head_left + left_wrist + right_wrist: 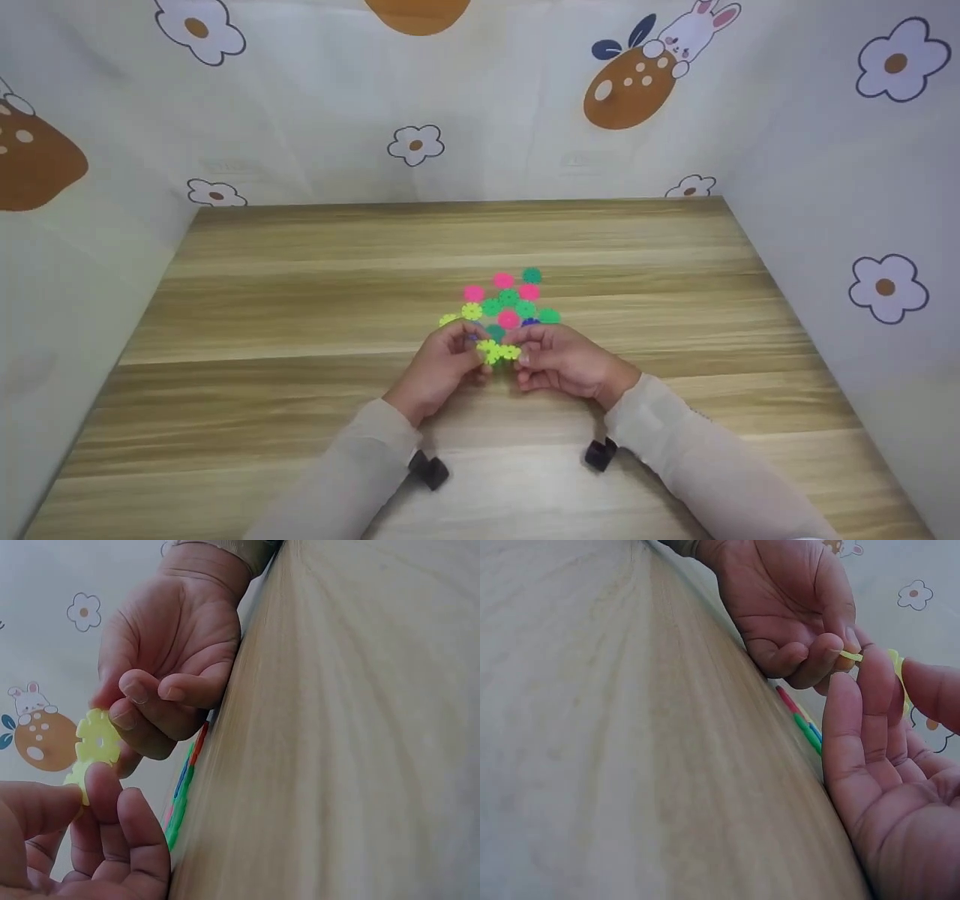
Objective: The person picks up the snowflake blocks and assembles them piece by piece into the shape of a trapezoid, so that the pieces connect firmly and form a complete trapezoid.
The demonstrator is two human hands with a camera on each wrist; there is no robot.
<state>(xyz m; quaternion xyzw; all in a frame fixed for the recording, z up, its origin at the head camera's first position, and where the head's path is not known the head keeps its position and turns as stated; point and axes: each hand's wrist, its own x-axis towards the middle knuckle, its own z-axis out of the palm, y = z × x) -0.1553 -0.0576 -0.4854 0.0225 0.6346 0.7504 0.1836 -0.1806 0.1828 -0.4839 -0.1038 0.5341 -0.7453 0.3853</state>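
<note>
Two yellow notched plastic discs, snowflake-shaped building pieces, meet between the hands above the table. My left hand [442, 367] pinches the left yellow disc [490, 351] between thumb and fingers. The thumb and index finger of my right hand [570, 364] pinch the right yellow disc [511, 352]. In the left wrist view, a yellow disc [98, 739] shows its toothed rim and small centre hole beside the right fingertips. Fingers cover part of both discs, so I cannot tell how deeply they are slotted together.
Just beyond the hands lie several loose discs: pink [508, 319], green [508, 298], yellow [472, 310] and blue [531, 322]. They rest flat on the wooden table [300, 285]. A patterned cloth [315, 105] hangs around the back and sides.
</note>
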